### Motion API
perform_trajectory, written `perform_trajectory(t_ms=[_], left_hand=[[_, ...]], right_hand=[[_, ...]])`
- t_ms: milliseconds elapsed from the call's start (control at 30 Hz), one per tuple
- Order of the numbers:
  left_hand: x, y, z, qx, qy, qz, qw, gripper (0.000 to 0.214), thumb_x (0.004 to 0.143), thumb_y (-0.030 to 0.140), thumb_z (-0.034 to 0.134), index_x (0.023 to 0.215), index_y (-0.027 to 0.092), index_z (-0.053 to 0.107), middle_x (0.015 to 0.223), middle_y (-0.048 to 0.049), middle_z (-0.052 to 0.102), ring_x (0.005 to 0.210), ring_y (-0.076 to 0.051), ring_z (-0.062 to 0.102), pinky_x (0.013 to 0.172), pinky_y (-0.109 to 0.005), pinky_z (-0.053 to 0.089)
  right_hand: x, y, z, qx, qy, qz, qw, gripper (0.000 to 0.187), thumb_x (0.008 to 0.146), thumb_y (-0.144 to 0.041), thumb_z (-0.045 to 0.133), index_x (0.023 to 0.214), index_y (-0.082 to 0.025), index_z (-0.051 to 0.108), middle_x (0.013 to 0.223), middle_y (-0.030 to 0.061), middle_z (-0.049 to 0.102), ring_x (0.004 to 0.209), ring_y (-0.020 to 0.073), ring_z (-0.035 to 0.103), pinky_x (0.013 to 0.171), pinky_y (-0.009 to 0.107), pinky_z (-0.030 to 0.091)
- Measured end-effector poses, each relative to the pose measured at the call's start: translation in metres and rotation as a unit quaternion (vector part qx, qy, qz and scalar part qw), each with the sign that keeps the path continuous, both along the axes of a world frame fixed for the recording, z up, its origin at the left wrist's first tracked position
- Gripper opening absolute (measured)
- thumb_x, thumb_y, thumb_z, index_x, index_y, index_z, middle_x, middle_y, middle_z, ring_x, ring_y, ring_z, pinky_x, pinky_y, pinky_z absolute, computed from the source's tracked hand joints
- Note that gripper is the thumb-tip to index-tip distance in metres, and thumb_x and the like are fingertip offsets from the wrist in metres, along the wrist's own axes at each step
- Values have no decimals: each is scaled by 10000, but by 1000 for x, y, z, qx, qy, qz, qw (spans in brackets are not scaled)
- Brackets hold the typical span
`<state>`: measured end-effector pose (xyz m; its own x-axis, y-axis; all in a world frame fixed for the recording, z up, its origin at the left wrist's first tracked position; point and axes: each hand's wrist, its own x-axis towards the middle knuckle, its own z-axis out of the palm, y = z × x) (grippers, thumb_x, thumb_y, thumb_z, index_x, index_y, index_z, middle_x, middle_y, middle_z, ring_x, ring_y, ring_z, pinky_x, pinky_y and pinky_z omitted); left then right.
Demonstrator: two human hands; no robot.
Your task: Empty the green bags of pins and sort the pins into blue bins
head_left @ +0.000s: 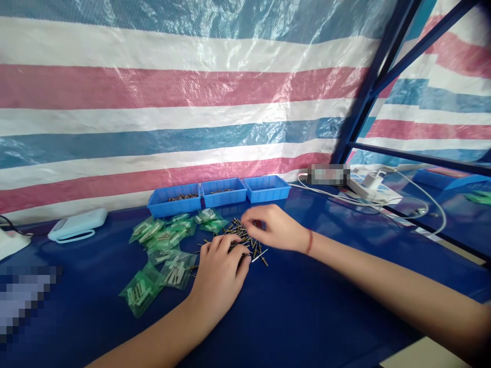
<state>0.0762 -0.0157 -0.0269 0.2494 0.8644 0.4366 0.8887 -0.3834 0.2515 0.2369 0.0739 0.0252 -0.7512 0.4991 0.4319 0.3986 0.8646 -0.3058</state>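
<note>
A pile of small, thin, brass-and-dark metal pieces lies on the blue tabletop; their exact kind is too small to make out. My left hand rests palm down on the near left side of this pile, its bent fingers apart and touching the pieces. Just above the pile's right side, my right hand is slightly blurred, with fingers and thumb curled inward. Whatever its fingertips may hold is hidden. Beside my left hand lie several small clear green bags with slim pieces inside.
Three blue bins stand in a row at the back, the left and middle ones containing small metal parts. A light-blue device lies far left. White cables and a power strip sit back right, near a dark-blue metal frame.
</note>
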Motion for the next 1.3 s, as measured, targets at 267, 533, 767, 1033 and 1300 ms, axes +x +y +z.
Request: perform_trajectory(t_ms=[267, 533, 767, 1033, 1300], left_hand=[[1, 4, 0, -2, -15, 10, 1000, 176, 900, 218, 486, 1025, 259, 603, 1102, -45, 625, 1040, -250, 541, 828, -426, 410], [5, 1, 3, 27, -32, 2, 999, 184, 921, 231, 444, 1030, 255, 591, 1095, -42, 635, 1049, -239, 539, 843, -408, 400], [6, -1, 8, 42, -74, -22, 996, 198, 933, 286, 440, 1075, 242, 570, 1056, -50, 661, 1026, -240, 557, 837, -395, 400], [5, 3, 8, 6, -111, -32, 993, 141, 917, 288, 496, 982, 246, 614, 956, -18, 682, 946, -228, 584, 801, -385, 402], [4, 2, 10, 23, -158, -14, 987, 127, 915, 270, 489, 937, 239, 611, 885, -3, 683, 858, -203, 612, 751, -352, 413]], right_hand=[[31, -20, -15, -69, -93, 96, 989, 177, 810, -253, 614, 960, -170, 657, 930, 57, 632, 823, 161, 610, 766, 283, 480], [31, -25, -17, -37, -99, 92, 990, 177, 890, -167, 492, 960, -176, 654, 928, 66, 624, 842, 163, 606, 774, 282, 484], [30, -33, -5, -41, 19, 41, 998, 167, 909, -195, 460, 927, -181, 625, 846, 43, 650, 765, 149, 595, 721, 279, 475], [23, -42, -8, -306, 234, 18, 923, 80, 845, -258, 573, 884, -190, 588, 823, 16, 636, 695, 125, 595, 628, 259, 495], [18, -38, -10, -441, 321, 28, 838, 115, 767, -234, 666, 822, -172, 585, 711, -25, 604, 608, 80, 565, 579, 223, 458]])
